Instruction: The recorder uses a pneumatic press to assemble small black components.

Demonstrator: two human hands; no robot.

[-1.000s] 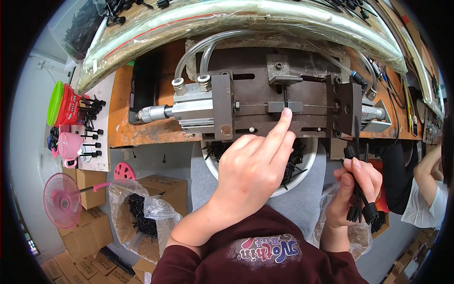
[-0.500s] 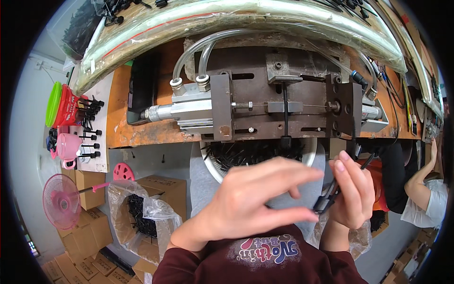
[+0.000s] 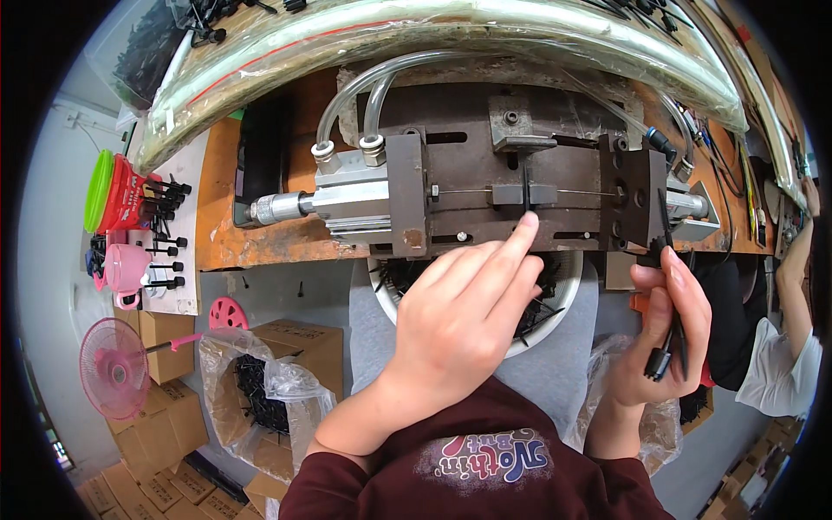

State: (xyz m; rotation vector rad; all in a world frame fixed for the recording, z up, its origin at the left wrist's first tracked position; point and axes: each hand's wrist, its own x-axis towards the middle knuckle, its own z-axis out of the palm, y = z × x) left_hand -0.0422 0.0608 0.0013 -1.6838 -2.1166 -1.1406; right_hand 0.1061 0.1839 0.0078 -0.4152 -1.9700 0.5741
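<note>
A thin black rod [image 3: 525,175] lies across the small metal block [image 3: 543,194] in the middle of the dark metal fixture [image 3: 472,227]. My left hand [image 3: 459,316] reaches up to the rod's near end, with the index fingertip on it and the other fingers curled below. That end and my thumb are hidden under the hand. Off to the right, my right hand [image 3: 663,334] is closed around a few black rods with ribbed knobs [image 3: 659,362], which stick out above and below the fingers.
Metal cylinders [image 3: 351,195] with clear hoses flank the fixture. A white tub [image 3: 572,290] of black parts sits on my lap. Bagged boxes [image 3: 260,399] stand on both sides, a pink fan [image 3: 113,368] at left. A co-worker's arm [image 3: 793,277] shows at far right.
My left hand has moved up and away from the right hand onto the rod. The bolt by the left cylinder has drawn back left. My right hand has shifted slightly right with its rods.
</note>
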